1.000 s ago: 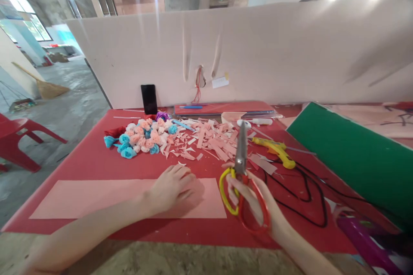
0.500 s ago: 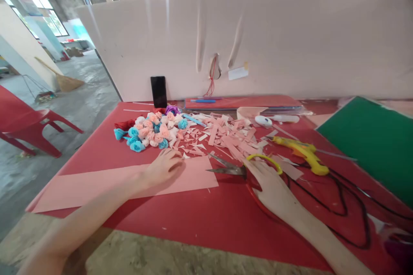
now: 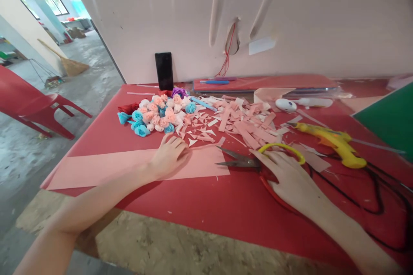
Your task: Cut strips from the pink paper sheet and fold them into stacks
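- While the left hand rests palm down on the strip, its fingers loosely bent and pinching nothing, the strip lies flat along the near part of the table.
- At the strip's right end, the scissors point inward, blades parted, tips overlapping the paper; whether they touch it, I cannot tell.
- Right of the strip, the right hand lies over the handles, fingers fairly straight; whether they grip or merely rest is unclear.
- If the left hand pressed too lightly, the strip could probably slide or twist against a nudge from the blades.
- Should the handles close carelessly, the tips might nick the strip's corner.
- Beyond the strip's far edge, the scraps sit close enough to drift under the blades, I judge; the roses bunch left of them.
- Compared with a second ago, the scissors, then raised upright right of the strip with blades together, are low and spread; the left hand remains on the strip.
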{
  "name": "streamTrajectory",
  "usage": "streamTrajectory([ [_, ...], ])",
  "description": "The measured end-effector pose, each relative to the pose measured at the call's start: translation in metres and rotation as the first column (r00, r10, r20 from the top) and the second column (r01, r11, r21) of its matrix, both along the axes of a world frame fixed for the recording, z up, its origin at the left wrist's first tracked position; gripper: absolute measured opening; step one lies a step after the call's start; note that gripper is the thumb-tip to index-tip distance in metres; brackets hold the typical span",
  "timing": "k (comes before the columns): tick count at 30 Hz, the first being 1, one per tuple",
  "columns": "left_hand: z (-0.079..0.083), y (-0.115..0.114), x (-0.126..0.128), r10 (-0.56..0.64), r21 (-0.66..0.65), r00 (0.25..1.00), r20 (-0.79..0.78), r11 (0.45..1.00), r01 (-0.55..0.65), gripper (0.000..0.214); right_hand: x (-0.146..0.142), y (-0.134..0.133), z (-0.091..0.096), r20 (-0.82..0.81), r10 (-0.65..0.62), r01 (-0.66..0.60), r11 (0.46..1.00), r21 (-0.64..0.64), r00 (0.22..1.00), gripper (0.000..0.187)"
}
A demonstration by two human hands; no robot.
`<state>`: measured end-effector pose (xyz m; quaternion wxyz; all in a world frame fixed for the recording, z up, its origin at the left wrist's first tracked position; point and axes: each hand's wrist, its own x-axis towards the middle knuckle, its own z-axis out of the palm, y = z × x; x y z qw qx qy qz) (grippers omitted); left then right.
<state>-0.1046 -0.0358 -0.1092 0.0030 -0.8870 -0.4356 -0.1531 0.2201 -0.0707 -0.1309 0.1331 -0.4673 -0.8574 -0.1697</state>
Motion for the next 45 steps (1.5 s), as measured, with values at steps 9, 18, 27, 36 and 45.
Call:
streamTrajectory([
  [9,-0.002,-0.005,-0.001,-0.103,0.319,0.961,-0.255,0.930,0.184,0.031,0.005,0.001,0.000,-0.025,0.027,-0.030,0.991,-0.128,0.999,0.048],
  [18,-0.003,-0.003,0.000,-0.214,0.099,0.955,-0.203,0.966,0.238,0.030,0.005,0.000,0.000,-0.029,0.018,-0.021,0.990,-0.137,0.999,0.043],
  [27,0.008,0.011,0.033,-0.041,-0.075,0.998,0.042,0.996,0.044,0.020,0.001,-0.002,0.005,-0.105,-0.097,0.084,0.989,-0.123,0.990,0.041],
  [36,0.001,0.009,0.040,-0.324,0.122,0.928,-0.181,0.929,0.348,0.045,0.012,-0.011,0.022,-0.089,-0.168,0.163,0.984,-0.065,0.982,0.040],
  [45,-0.002,0.002,0.034,-0.325,0.257,0.888,-0.324,0.873,0.413,0.050,0.019,-0.014,0.003,-0.076,-0.131,0.124,0.988,-0.089,0.989,0.039],
])
